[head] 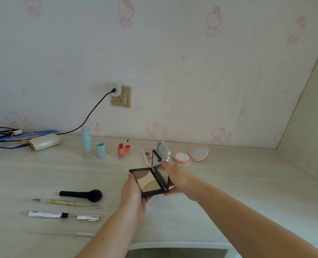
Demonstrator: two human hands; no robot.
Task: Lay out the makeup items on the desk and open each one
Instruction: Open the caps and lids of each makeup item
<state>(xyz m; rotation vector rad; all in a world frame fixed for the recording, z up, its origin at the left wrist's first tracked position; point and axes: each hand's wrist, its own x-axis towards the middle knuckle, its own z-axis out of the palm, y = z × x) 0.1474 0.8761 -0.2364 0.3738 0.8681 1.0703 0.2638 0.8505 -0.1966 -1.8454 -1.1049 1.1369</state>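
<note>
Black powder palette (pixel 150 180) held open above the desk (pixel 247 192), left hand (pixel 134 194) gripping its base, right hand (pixel 180 178) gripping its raised lid, pink compact (pixel 184 158) lying open behind.

Two bare forearms reach in from the lower edge of the view, and nothing is worn on either: no sleeve reaches as far as the frame shows. The left hand (pixel 134 194) and its wrist carry no ring, watch or band that can be seen. The right hand (pixel 178 178) is likewise plain, with a short, unpainted-looking nail on one fingertip (it is slightly blurred, so polish cannot be ruled out). Both forearms are slim.
</note>
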